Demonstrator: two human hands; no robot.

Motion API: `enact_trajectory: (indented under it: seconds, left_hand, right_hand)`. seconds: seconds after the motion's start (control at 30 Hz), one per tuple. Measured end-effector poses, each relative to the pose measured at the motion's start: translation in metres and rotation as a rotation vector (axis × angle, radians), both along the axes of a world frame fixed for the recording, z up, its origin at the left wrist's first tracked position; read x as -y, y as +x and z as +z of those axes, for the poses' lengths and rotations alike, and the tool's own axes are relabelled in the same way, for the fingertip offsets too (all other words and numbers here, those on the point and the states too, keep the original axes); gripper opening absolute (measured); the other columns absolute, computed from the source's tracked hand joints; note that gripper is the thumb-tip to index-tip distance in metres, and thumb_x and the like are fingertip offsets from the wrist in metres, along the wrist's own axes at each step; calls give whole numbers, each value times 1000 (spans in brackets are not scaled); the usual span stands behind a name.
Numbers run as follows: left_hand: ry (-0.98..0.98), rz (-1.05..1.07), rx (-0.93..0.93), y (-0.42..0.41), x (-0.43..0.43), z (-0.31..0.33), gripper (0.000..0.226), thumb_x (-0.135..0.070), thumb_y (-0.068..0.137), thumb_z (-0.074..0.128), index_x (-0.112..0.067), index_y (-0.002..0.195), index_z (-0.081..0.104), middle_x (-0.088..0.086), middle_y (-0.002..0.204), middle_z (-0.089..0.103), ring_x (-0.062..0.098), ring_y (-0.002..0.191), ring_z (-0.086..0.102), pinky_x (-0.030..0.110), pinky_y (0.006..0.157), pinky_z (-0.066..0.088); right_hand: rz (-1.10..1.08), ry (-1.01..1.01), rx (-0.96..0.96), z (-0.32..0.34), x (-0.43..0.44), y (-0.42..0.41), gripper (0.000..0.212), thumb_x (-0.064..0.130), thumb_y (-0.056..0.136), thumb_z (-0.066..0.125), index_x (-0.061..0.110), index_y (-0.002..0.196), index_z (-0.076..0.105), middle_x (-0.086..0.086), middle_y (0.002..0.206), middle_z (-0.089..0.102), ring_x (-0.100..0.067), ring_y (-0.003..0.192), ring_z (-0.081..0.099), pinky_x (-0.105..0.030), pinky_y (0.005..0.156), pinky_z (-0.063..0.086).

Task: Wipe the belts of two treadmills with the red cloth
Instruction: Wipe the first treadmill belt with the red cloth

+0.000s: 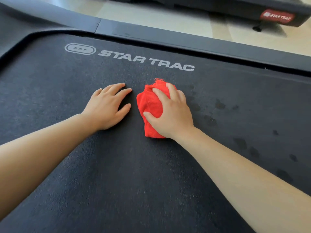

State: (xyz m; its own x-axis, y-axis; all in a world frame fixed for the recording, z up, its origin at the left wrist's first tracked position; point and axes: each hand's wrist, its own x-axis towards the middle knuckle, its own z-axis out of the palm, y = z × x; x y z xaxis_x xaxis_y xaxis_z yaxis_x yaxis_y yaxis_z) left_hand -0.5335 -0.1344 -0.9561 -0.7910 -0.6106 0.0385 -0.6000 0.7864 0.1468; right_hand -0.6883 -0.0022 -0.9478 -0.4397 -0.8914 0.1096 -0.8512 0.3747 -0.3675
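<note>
Step in hand: wiping the first belt [117, 165]. Right hand [171, 113], grip closed on the red cloth [151, 105], presses it below the logo [129, 57]; left hand [107, 106] lies open, flat beside the cloth. Next: sweep toward dark spots [218, 105] right of the cloth.

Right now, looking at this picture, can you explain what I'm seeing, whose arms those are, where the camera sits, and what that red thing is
This is one picture from a wide-angle camera worn on a person's head, looking forward and down, so the two bare arms reaching in from the bottom are that person's own. The dark textured surface filling most of the view is a treadmill belt, printed with the Star Trac logo. The left hand lies flat on the belt with nothing in it. The right hand presses down on a bunched red cloth, gripping it against the belt. To the right of the cloth are darker spots, possibly damp marks. At the top right, across a strip of pale floor, sits part of a second treadmill with a red label.
</note>
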Motion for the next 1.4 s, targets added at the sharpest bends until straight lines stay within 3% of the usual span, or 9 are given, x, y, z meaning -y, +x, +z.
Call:
enact_trajectory:
  seconds: [0.13,0.4,0.5,0.8,1.0,1.13,1.4]
  left_hand:
    - [13,42,-22,-28,25,-3,57,-44,91,39,-21,142,35,3,151,30,23,139,26,48,111,24]
    - [23,92,-86,-59,74,-8,54,-38,92,31,-17,142,35,3,151,31,22,140,25,49,113,20]
    - [45,103,-133,-60,84,-9,64,-39,82,25,-19,141,37,1,150,32,21,139,26,47,114,17]
    - [-10,114,-169,-63,87,-19,63,-51,81,31,-27,138,39,-6,148,35,15,138,26,43,112,13]
    - [-18,114,-165,-64,86,-18,62,-51,83,34,-25,138,41,-5,147,37,18,137,28,44,111,17]
    - [-25,126,-176,-64,79,-13,51,-40,91,46,-21,138,42,0,148,37,22,137,30,44,111,20]
    - [38,168,-77,-28,2,-14,58,-44,93,38,-20,145,29,4,155,21,23,144,14,44,115,11]
  right_hand:
    - [-19,-15,-4,-1,35,-16,69,55,80,57,34,142,35,-2,155,18,-29,135,21,-46,105,36]
    - [-16,-17,-11,-3,101,-50,67,53,83,55,34,144,32,-4,156,16,-31,140,17,-47,111,29]
    - [-16,-31,-23,-4,122,-63,66,53,83,56,34,143,34,-4,156,18,-32,138,20,-45,109,30]
    - [-33,-2,-30,-1,172,-90,69,55,82,56,36,143,33,-3,155,19,-33,137,24,-45,108,32]
    - [-10,7,-35,3,136,-78,64,53,83,58,34,141,39,-4,156,19,-34,134,29,-38,108,28]
    - [26,46,-21,7,82,-61,65,52,84,57,32,142,36,-5,157,14,-34,138,20,-38,111,23]
    - [17,5,-7,5,-68,-14,63,52,83,57,31,140,42,-1,156,18,-25,137,20,-40,108,31]
